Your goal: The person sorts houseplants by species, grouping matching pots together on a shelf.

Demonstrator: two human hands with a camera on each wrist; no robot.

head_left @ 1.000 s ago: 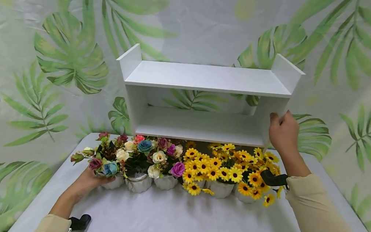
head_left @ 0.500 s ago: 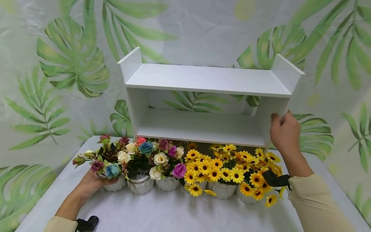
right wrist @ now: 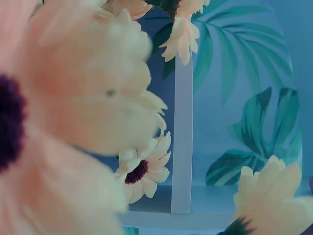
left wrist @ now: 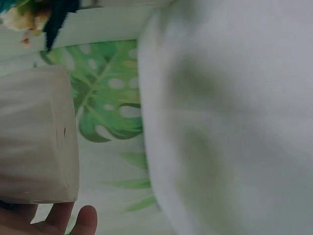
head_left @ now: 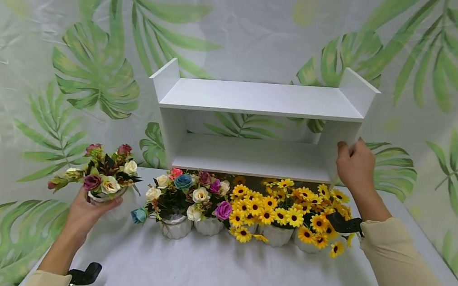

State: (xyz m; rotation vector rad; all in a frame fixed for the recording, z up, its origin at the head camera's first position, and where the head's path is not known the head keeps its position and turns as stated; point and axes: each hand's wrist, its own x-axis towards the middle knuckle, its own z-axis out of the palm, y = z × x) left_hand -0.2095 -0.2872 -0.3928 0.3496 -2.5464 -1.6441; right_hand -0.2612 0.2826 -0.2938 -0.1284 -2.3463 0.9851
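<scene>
My left hand (head_left: 85, 212) grips a white pot of artificial roses (head_left: 107, 175), raised over the left part of the table. The left wrist view shows the side and base of this pot (left wrist: 36, 137) with fingertips (left wrist: 85, 223) beside it. At the right side panel of a white two-tier shelf (head_left: 257, 98), my right hand (head_left: 355, 167) holds the panel's edge. Yellow daisy-like flowers (head_left: 280, 211) fill pots below that arm. Blurred petals (right wrist: 112, 93) cover much of the right wrist view, and my right hand is hidden there.
More potted roses (head_left: 192, 194) stand in a row with the yellow flowers, along the front of the shelf. A blue rose (head_left: 139, 215) leans out leftward from the row. Behind everything hangs a leaf-print cloth (head_left: 254, 36). A white cloth covers the table (head_left: 217, 273).
My left hand has lifted the leftmost pot of roses out of the row and carried it up and left. The right hand stays on the shelf panel. The view has shifted slightly.
</scene>
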